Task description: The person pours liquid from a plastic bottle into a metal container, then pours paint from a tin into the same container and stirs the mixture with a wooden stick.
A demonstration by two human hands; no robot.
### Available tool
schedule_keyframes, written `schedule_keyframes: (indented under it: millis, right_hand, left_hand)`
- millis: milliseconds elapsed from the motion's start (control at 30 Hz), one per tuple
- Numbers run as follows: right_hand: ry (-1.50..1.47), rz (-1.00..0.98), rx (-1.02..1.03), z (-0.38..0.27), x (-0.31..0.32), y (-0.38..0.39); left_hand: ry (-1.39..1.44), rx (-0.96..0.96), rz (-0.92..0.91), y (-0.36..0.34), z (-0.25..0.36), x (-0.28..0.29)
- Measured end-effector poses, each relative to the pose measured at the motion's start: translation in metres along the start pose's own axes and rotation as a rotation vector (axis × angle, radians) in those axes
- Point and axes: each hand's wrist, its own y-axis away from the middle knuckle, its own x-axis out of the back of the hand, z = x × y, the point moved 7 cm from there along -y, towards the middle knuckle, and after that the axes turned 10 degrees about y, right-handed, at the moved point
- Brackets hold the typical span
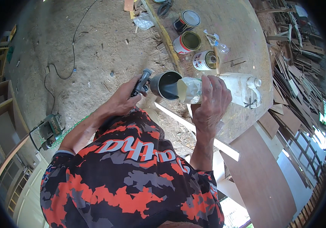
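My left hand (pixel 125 94) is closed around the handle of a paint spray gun (pixel 141 81). The gun's wide metal cup (pixel 154 86) is uncovered, tilted to the right, and dark inside. In my right hand (pixel 213 99), fingers wrap a cut-off clear plastic bottle (pixel 191 89). Its pale, cut edge reaches over the cup's rim. Whether liquid is running between them I cannot tell. Just right of that hand, a whitish plastic jug (pixel 236 88) with a handle lies on the table.
Paint cans stand on the worn wooden table (pixel 239 41): a closed one (pixel 187 21), an uncovered one (pixel 188 41) and one with a stick (pixel 204 60). A small clear bottle (pixel 222 47) lies beside them. A cable (pixel 73 45) crosses the dusty floor; boards (pixel 261 167) lean at right.
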Motion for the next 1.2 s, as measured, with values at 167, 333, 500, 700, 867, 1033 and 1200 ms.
schedule_keyframes:
  millis: [167, 333, 500, 700, 867, 1033, 1200]
  right_hand:
    - [0.022, -0.012, -0.008, -0.003, 0.003, -0.002]
    - [0.025, -0.016, -0.025, -0.003, 0.003, 0.0]
    - [0.023, -0.01, -0.031, -0.002, -0.002, 0.001]
    - [-0.09, -0.036, -0.083, -0.005, -0.001, -0.003]
    - [-0.367, -0.102, -0.201, 0.003, -0.014, 0.006]
    - [-0.575, -0.156, -0.358, 0.006, -0.026, 0.018]
    - [-1.206, -0.15, -0.796, 0.02, -0.06, 0.06]
  left_hand:
    - [0.004, 0.002, -0.002, 0.001, 0.002, 0.001]
    - [0.028, 0.012, -0.018, -0.001, 0.0, 0.002]
    - [0.031, 0.014, -0.026, -0.001, 0.002, 0.004]
    - [0.019, 0.024, -0.039, -0.002, 0.004, 0.009]
    - [0.011, 0.029, -0.042, -0.004, 0.004, 0.013]
    - [0.005, 0.025, -0.073, -0.003, 0.011, 0.013]
    - [0.075, -0.021, -0.03, 0.001, 0.014, 0.008]
